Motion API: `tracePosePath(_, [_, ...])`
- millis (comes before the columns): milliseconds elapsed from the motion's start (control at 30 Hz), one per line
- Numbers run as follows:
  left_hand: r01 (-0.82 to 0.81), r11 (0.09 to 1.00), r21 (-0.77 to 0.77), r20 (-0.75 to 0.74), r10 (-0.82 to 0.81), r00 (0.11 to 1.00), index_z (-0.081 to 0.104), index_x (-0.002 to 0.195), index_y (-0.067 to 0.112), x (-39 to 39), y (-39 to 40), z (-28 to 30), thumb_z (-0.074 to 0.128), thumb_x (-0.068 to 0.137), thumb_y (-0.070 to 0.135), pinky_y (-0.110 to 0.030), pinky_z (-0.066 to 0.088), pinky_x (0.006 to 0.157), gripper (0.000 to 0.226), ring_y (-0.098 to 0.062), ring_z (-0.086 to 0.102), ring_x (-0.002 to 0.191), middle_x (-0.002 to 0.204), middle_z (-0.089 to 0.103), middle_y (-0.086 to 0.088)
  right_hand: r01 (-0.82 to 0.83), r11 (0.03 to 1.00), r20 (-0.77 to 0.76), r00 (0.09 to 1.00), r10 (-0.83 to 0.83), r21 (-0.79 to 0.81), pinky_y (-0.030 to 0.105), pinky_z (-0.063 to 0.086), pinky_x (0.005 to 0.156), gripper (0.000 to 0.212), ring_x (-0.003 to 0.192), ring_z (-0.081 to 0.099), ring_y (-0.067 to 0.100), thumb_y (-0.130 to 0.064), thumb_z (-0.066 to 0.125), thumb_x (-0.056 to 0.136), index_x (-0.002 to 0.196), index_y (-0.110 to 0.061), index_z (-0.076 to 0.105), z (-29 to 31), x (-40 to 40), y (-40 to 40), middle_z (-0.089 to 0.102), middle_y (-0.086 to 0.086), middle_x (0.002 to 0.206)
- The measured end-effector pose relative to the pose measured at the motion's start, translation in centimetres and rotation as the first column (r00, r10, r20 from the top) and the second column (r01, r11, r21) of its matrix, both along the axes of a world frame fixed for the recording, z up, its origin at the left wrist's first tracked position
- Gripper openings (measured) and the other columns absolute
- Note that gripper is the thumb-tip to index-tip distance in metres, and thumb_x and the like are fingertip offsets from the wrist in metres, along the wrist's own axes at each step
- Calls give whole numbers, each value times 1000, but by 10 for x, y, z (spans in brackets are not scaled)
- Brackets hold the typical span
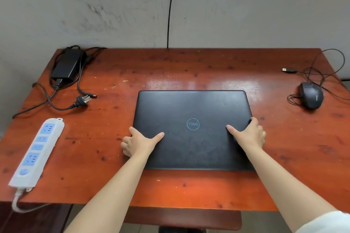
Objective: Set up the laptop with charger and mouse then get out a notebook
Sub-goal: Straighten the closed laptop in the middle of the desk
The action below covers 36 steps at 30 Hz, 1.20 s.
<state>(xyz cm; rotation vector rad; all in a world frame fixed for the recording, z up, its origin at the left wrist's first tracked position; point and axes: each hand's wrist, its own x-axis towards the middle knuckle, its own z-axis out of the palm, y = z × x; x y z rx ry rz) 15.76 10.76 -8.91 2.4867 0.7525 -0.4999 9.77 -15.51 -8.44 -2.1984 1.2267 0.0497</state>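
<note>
A closed black laptop (192,111) lies flat in the middle of the red-brown wooden table (189,70). My left hand (139,143) grips its left edge, thumb on the lid and fingers curled over the side. At the laptop's right edge my right hand (249,134) holds it the same way. The black charger brick (66,65) with its tangled cable lies at the far left, its wall plug (82,100) loose on the table. A black wired mouse (311,95) rests at the far right, and its USB plug (288,70) lies unplugged. No notebook is in view.
A white power strip (37,152) with blue sockets lies along the table's left front edge, its cord hanging off. A black cable (170,9) runs down the grey wall behind the table. A dark stool (181,217) shows below the front edge.
</note>
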Motion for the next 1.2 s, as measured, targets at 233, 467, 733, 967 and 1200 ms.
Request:
tracePosePath(233, [25, 1000, -9, 23, -25, 999, 31, 129, 12, 14, 3, 0, 76, 57, 58, -46, 37, 99, 96, -39, 35, 123, 131, 41, -24, 27, 1000, -8, 1000, -27, 12, 47, 33, 102, 82, 124, 34, 40, -41, 74, 70, 132, -6, 32, -3, 0, 2, 42, 24, 133])
tracePosePath(467, [62, 997, 42, 21, -63, 998, 30, 128, 10, 2, 2, -3, 72, 59, 62, -47, 38, 97, 97, -38, 34, 123, 132, 41, -24, 8, 1000, -23, 1000, -8, 3, 48, 32, 103, 83, 126, 32, 39, -42, 72, 71, 135, -9, 31, -6, 0, -3, 41, 23, 135])
tracePosePath(733, [198, 968, 156, 53, -209, 977, 17, 140, 2, -5, 1, -2, 60, 70, 65, -46, 36, 101, 103, -38, 34, 126, 137, 38, -24, -197, 959, -97, 979, 180, -206, 53, 16, 111, 63, 138, 12, 37, -36, 56, 85, 136, -9, 30, -5, -8, 21, 12, 24, 151])
tracePosePath(967, [553, 739, 384, 4, -600, 800, 35, 131, 7, -14, 18, 14, 45, 87, 53, -39, 39, 99, 64, -32, 40, 122, 134, 43, -15, -628, 720, -130, 773, 621, -295, 57, 5, 113, 54, 143, 1, 29, -33, 49, 88, 137, -17, 32, -2, -19, 89, 5, 15, 155])
tracePosePath(1200, [548, 758, 353, -81, -559, 825, 42, 130, 10, 25, 114, 26, 41, 93, 40, -39, 42, 99, 48, -29, 42, 124, 134, 46, -13, -753, 607, -108, 646, 756, -254, 52, 4, 115, 44, 143, 4, 25, -31, 42, 92, 133, -16, 38, 3, 39, 168, 14, 11, 155])
